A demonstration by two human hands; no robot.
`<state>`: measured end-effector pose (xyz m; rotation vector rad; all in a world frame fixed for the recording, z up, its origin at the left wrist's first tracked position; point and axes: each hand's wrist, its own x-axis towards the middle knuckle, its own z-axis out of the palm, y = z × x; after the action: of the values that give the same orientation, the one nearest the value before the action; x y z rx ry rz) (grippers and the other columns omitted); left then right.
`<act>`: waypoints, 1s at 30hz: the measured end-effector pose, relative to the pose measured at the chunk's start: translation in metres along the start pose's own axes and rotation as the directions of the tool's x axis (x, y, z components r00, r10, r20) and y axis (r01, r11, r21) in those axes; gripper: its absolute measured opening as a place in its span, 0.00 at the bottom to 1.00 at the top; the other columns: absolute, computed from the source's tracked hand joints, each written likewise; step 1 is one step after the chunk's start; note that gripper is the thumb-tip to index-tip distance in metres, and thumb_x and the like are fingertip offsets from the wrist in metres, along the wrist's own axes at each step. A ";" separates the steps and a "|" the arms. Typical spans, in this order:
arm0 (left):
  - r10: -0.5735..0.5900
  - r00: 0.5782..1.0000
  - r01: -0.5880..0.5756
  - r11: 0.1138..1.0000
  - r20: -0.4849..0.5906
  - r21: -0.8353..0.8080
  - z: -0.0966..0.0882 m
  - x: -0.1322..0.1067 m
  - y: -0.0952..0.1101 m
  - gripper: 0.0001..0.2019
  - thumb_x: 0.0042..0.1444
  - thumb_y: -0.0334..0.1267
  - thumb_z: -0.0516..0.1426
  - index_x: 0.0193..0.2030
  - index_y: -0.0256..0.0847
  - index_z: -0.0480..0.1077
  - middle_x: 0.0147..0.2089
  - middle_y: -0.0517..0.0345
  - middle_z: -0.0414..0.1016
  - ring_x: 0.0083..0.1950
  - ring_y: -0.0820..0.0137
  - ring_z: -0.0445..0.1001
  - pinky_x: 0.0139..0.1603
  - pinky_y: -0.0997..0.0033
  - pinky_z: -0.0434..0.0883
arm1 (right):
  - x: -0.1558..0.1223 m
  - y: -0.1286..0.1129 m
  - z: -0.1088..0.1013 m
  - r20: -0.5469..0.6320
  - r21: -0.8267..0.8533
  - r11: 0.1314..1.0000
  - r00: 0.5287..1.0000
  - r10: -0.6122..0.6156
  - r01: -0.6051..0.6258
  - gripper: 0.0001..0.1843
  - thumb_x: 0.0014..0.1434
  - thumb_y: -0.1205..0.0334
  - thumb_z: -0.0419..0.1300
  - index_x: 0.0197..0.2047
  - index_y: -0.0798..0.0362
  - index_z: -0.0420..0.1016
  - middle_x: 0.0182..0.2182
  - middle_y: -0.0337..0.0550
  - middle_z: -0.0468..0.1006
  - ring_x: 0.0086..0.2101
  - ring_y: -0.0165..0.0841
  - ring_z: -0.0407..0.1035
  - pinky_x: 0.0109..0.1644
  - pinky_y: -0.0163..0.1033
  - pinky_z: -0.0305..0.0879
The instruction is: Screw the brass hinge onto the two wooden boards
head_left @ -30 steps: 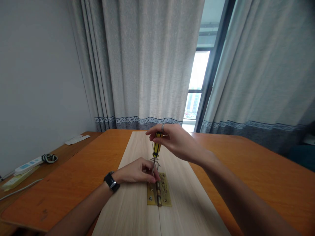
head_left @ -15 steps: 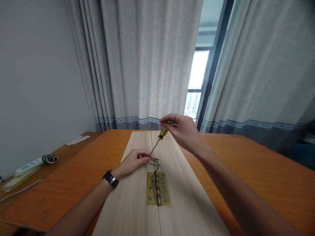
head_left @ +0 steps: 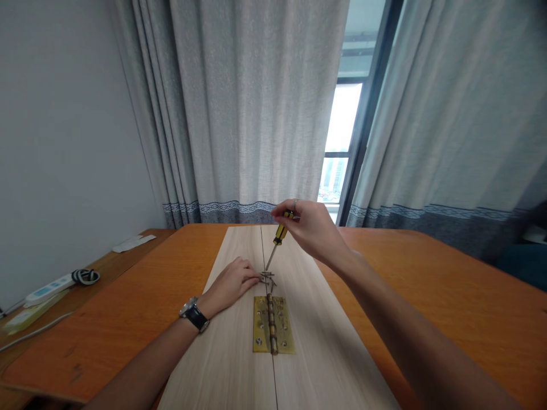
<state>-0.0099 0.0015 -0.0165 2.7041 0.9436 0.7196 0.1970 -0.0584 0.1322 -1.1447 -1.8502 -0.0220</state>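
My right hand [head_left: 314,230] pinches the black-and-yellow handle of a screwdriver [head_left: 280,232], its shaft slanting down to the left. The tip points at a small heap of loose screws [head_left: 269,278]. At the left edge of that heap, my left hand [head_left: 231,283] has its thumb and fingertips drawn together; whether a screw is between them I cannot make out. Closer to me, a brass hinge [head_left: 261,324] lies open and flat across the seam of two pale wooden boards [head_left: 235,370]. A screw head shows in its lower left hole.
The boards lie on an orange-brown wooden table [head_left: 405,273]. On the far left are a white power strip [head_left: 49,289] with a coiled cord and a white paper [head_left: 133,243]. Grey curtains [head_left: 256,114] hang behind the table, beside a window [head_left: 342,125].
The screwdriver tip has come away from my left fingertips and now hovers by the screws. My left hand has turned and its fingers have lowered to the heap's edge.
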 end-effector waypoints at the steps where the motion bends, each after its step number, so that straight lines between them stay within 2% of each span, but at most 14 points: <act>1: 0.003 1.000 -0.003 1.000 -0.001 0.010 0.000 0.000 0.000 0.14 0.69 0.41 0.53 0.46 0.42 0.80 0.41 0.51 0.76 0.48 0.62 0.71 0.49 0.66 0.67 | -0.001 -0.003 0.000 0.008 0.008 1.000 1.000 -0.014 0.014 0.09 0.59 0.71 0.61 0.37 0.53 0.83 0.36 0.42 0.85 0.38 0.37 0.78 0.45 0.43 0.73; 8: -0.027 0.999 0.028 0.999 0.034 -0.017 0.001 0.005 0.004 0.15 0.68 0.44 0.53 0.47 0.42 0.80 0.38 0.52 0.78 0.44 0.62 0.73 0.44 0.68 0.66 | -0.008 -0.022 -0.001 0.038 0.098 0.990 0.993 -0.108 0.104 0.09 0.60 0.70 0.60 0.39 0.52 0.82 0.38 0.41 0.85 0.40 0.35 0.78 0.47 0.43 0.73; 11: -0.056 0.998 0.058 0.995 0.030 -0.082 0.002 0.007 0.007 0.16 0.67 0.45 0.55 0.55 0.43 0.77 0.45 0.50 0.80 0.47 0.60 0.75 0.47 0.66 0.67 | -0.011 -0.029 -0.001 0.029 0.119 0.986 0.992 -0.121 0.117 0.09 0.60 0.71 0.60 0.39 0.52 0.82 0.38 0.40 0.85 0.41 0.35 0.78 0.47 0.43 0.74; 14: -0.088 0.996 0.084 0.982 -0.016 -0.170 0.001 0.006 0.010 0.19 0.65 0.42 0.57 0.61 0.44 0.72 0.51 0.50 0.80 0.50 0.59 0.75 0.52 0.64 0.68 | -0.013 -0.032 -0.001 0.046 0.130 0.984 0.991 -0.127 0.120 0.09 0.60 0.71 0.60 0.38 0.52 0.82 0.38 0.40 0.84 0.40 0.34 0.78 0.47 0.42 0.73; 18: -0.149 0.984 0.111 0.943 -0.099 -0.315 -0.003 0.006 0.011 0.15 0.65 0.39 0.55 0.55 0.40 0.76 0.48 0.50 0.81 0.48 0.62 0.76 0.50 0.66 0.69 | -0.017 -0.037 -0.003 0.129 0.173 0.976 0.979 -0.155 0.131 0.07 0.60 0.69 0.62 0.38 0.52 0.82 0.36 0.40 0.84 0.39 0.34 0.78 0.45 0.40 0.73; 21: -0.192 0.976 0.127 0.887 -0.104 -0.444 -0.006 0.007 0.009 0.13 0.64 0.41 0.55 0.44 0.37 0.78 0.39 0.53 0.80 0.41 0.64 0.76 0.46 0.67 0.71 | -0.020 -0.043 -0.003 0.248 0.201 0.969 0.950 -0.190 0.141 0.07 0.60 0.68 0.62 0.39 0.51 0.82 0.36 0.39 0.84 0.37 0.33 0.78 0.41 0.38 0.72; 24: -0.182 0.982 0.116 0.807 -0.057 -0.578 -0.009 0.008 0.007 0.14 0.63 0.45 0.58 0.37 0.35 0.78 0.33 0.55 0.78 0.40 0.65 0.75 0.45 0.67 0.72 | -0.024 -0.049 0.000 0.382 0.198 0.962 0.889 -0.252 0.188 0.08 0.61 0.70 0.62 0.39 0.50 0.82 0.36 0.37 0.84 0.37 0.32 0.78 0.40 0.37 0.70; 27: -0.114 0.993 0.107 0.669 0.040 -0.735 -0.012 0.004 0.009 0.16 0.61 0.49 0.61 0.39 0.35 0.77 0.37 0.53 0.79 0.42 0.64 0.76 0.46 0.65 0.73 | -0.026 -0.052 0.003 0.461 0.183 0.952 0.834 -0.304 0.246 0.12 0.59 0.73 0.62 0.38 0.48 0.83 0.36 0.36 0.84 0.36 0.31 0.77 0.40 0.36 0.69; 30: 0.013 0.988 0.124 0.545 0.157 -0.829 -0.017 -0.001 0.012 0.17 0.56 0.50 0.65 0.42 0.37 0.79 0.44 0.50 0.81 0.48 0.61 0.77 0.51 0.62 0.73 | -0.026 -0.052 0.005 0.477 0.154 0.954 0.827 -0.299 0.256 0.12 0.59 0.74 0.62 0.38 0.48 0.83 0.34 0.36 0.84 0.34 0.30 0.76 0.38 0.36 0.68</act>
<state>-0.0126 -0.0077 0.0014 1.8041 0.4392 0.6993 0.1597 -0.1038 0.1330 -0.8587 -2.4435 0.2024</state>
